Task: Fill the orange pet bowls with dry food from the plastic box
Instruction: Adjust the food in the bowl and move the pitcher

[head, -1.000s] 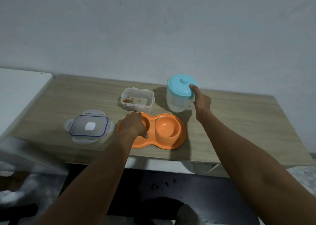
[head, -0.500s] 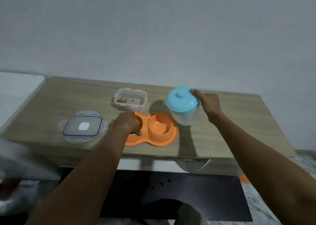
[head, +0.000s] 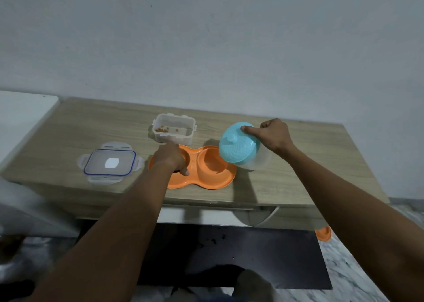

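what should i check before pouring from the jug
1. Right hand grips jug, thumb on lid: ok.
2. Jug tilted toward right bowl: ok.
3. Left hand holds the bowls' left rim: ok.
4. Right bowl empty: ok.
5. Jug contents, open spout: cannot tell.
6. Food in left bowl: cannot tell, hand covers it.

Matt wood-grain table (head: 298,175) (glossy orange plastic bowls (head: 213,175)).
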